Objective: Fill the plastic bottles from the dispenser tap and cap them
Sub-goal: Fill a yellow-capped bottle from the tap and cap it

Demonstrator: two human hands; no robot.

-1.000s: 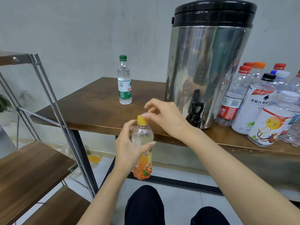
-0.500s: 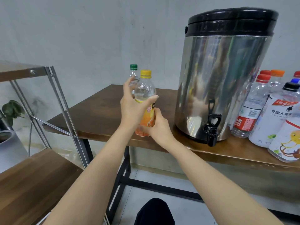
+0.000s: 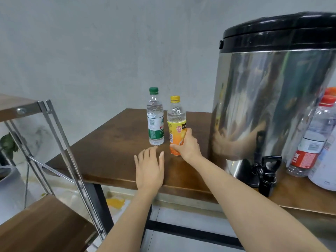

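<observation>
Here: yellow-capped orange-label bottle (image 3: 176,124), upright on the table (image 3: 109,153), just beside the green-capped water bottle (image 3: 155,117); your right hand (image 3: 187,144) wraps its lower half. Your left hand (image 3: 150,170) hovers flat, fingers spread, empty. Steel dispenser (image 3: 269,99) stands rightward.

Soft, even light falls across my table (image 3: 112,142), bright enough with no hard shadows. The steel dispenser (image 3: 269,106) smears streaky reflections, my right hand (image 3: 187,146) mirrored in it. The lens bows the shelf frame (image 3: 60,142) and dispenser outward at the edges. Bottles at the right edge (image 3: 316,135) look slightly blurred.
</observation>
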